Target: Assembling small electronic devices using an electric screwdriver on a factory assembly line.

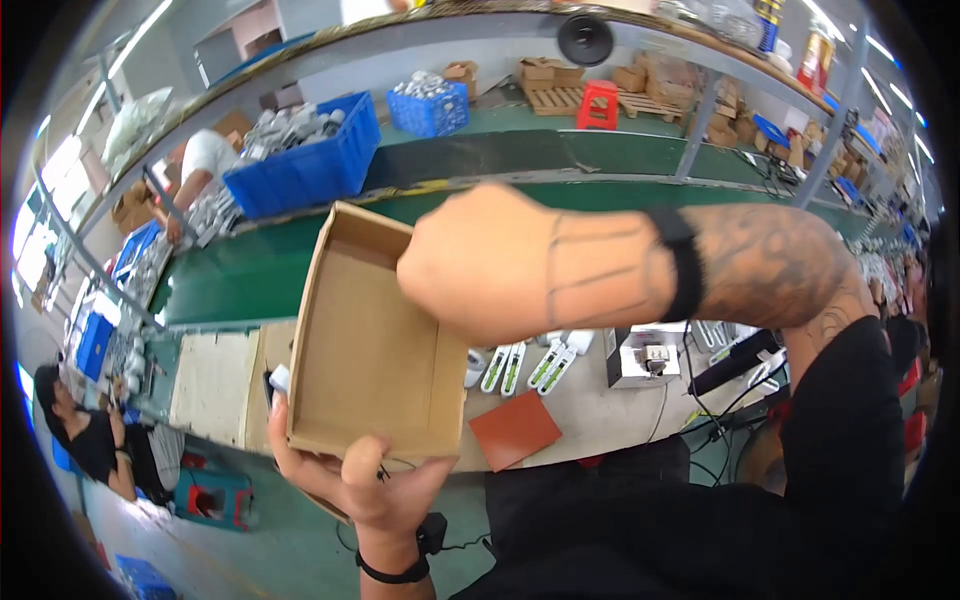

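An open, shallow cardboard box point(368, 325) is held up tilted above the bench, its bare brown inside toward me. My left hand point(375, 485) grips its lower edge, with fingers at the left side and underneath. Close to those fingertips is a small white and dark thing point(279, 379) that I cannot make out. My right hand point(490, 265) is closed in a fist at the box's right wall and covers part of it. Its fingertips are hidden, so whether it holds the wall or something else does not show.
On the bench lie a red-brown flat piece point(515, 431), several white and green devices point(528, 367) and a grey-white box point(645, 358). Black cables point(700, 400) run at the right. Beyond stretches a green conveyor point(245, 280) with a blue bin point(305, 170). A person point(95, 430) sits at left.
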`<state>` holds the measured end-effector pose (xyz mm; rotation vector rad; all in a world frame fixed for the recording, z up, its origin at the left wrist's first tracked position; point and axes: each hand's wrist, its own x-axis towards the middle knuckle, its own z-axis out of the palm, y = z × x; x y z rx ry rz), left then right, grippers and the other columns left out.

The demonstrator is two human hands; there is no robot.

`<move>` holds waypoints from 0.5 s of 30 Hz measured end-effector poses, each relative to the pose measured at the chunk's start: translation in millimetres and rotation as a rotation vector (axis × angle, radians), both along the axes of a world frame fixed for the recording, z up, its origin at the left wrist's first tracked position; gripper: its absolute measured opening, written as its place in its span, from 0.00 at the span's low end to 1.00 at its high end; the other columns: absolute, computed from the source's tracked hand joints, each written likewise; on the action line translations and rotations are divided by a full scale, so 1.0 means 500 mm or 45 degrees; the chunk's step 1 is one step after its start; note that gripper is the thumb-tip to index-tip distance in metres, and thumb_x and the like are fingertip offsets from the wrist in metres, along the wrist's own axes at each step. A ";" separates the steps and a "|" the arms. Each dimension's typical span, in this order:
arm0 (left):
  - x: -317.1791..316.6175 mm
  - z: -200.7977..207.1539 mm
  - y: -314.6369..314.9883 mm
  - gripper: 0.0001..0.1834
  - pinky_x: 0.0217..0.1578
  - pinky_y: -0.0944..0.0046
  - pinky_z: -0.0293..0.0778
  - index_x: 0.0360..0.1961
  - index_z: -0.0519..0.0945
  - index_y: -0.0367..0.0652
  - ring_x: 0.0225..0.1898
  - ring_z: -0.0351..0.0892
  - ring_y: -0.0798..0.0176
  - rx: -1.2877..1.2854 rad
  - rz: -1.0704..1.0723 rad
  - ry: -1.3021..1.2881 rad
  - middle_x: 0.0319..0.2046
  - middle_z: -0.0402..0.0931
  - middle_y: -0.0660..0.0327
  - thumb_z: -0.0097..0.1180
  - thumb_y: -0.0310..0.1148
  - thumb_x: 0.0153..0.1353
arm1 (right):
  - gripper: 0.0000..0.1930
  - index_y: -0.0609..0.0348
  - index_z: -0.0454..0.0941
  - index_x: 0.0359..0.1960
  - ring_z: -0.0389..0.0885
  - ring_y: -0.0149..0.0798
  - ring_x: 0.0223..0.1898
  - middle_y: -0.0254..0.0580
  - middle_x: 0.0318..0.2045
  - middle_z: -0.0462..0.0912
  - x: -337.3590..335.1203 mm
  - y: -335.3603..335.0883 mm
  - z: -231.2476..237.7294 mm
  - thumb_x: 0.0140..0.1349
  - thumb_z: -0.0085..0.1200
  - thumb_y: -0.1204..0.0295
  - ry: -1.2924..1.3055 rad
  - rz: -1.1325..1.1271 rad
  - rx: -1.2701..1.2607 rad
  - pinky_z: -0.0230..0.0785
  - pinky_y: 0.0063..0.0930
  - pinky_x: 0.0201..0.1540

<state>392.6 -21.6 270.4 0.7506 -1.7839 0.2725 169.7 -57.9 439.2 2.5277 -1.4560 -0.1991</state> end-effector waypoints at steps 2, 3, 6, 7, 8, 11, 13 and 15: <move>-0.022 0.000 0.017 0.40 0.67 0.30 0.69 0.53 0.71 0.56 0.75 0.63 0.26 0.064 -0.006 -0.001 0.76 0.55 0.36 0.81 0.32 0.36 | 0.09 0.61 0.92 0.31 0.94 0.56 0.35 0.57 0.31 0.91 -0.014 -0.005 -0.039 0.51 0.68 0.71 -0.026 0.013 0.086 0.87 0.48 0.38; -0.027 0.000 0.025 0.40 0.68 0.31 0.69 0.51 0.71 0.56 0.75 0.63 0.25 0.112 -0.032 0.028 0.75 0.57 0.34 0.80 0.32 0.35 | 0.09 0.61 0.92 0.32 0.94 0.56 0.37 0.57 0.31 0.91 -0.010 -0.011 -0.056 0.50 0.68 0.71 -0.032 0.041 0.125 0.87 0.48 0.39; -0.013 -0.014 0.081 0.48 0.71 0.30 0.60 0.60 0.76 0.47 0.73 0.62 0.26 0.558 -0.067 0.048 0.73 0.59 0.30 0.86 0.36 0.33 | 0.09 0.61 0.92 0.32 0.94 0.56 0.40 0.58 0.32 0.91 0.001 -0.001 -0.034 0.50 0.67 0.71 -0.149 0.214 0.079 0.87 0.49 0.41; -0.015 -0.004 0.071 0.48 0.72 0.36 0.62 0.63 0.74 0.45 0.73 0.65 0.35 0.511 -0.091 -0.027 0.75 0.59 0.36 0.87 0.35 0.38 | 0.09 0.61 0.91 0.31 0.93 0.56 0.39 0.58 0.32 0.90 -0.003 0.012 0.011 0.52 0.66 0.70 -0.244 0.222 -0.059 0.87 0.50 0.42; -0.004 -0.043 0.085 0.48 0.72 0.40 0.63 0.64 0.73 0.45 0.73 0.65 0.41 0.827 -0.296 0.170 0.74 0.61 0.40 0.87 0.35 0.42 | 0.09 0.61 0.90 0.31 0.93 0.57 0.39 0.58 0.32 0.90 -0.022 0.022 0.065 0.53 0.65 0.68 -0.346 0.228 -0.197 0.86 0.50 0.42; 0.041 -0.160 0.125 0.46 0.71 0.48 0.63 0.69 0.69 0.44 0.70 0.66 0.52 1.217 -0.637 0.426 0.70 0.66 0.51 0.84 0.33 0.51 | 0.12 0.57 0.89 0.29 0.90 0.58 0.37 0.53 0.32 0.90 -0.122 -0.013 0.212 0.60 0.62 0.62 -0.727 0.122 -0.732 0.84 0.50 0.41; 0.053 -0.183 0.140 0.46 0.70 0.48 0.63 0.69 0.69 0.44 0.70 0.66 0.52 1.187 -0.616 0.354 0.69 0.67 0.51 0.84 0.33 0.52 | 0.13 0.54 0.90 0.31 0.90 0.55 0.34 0.48 0.31 0.91 -0.251 -0.077 0.300 0.61 0.66 0.58 -0.752 0.193 -1.339 0.84 0.47 0.41; 0.061 -0.186 0.155 0.46 0.71 0.48 0.62 0.70 0.68 0.45 0.70 0.66 0.52 1.319 -0.587 0.470 0.70 0.66 0.52 0.82 0.33 0.54 | 0.14 0.53 0.90 0.35 0.91 0.52 0.36 0.48 0.32 0.91 -0.366 -0.088 0.364 0.63 0.67 0.55 -0.806 -0.187 -1.338 0.84 0.44 0.45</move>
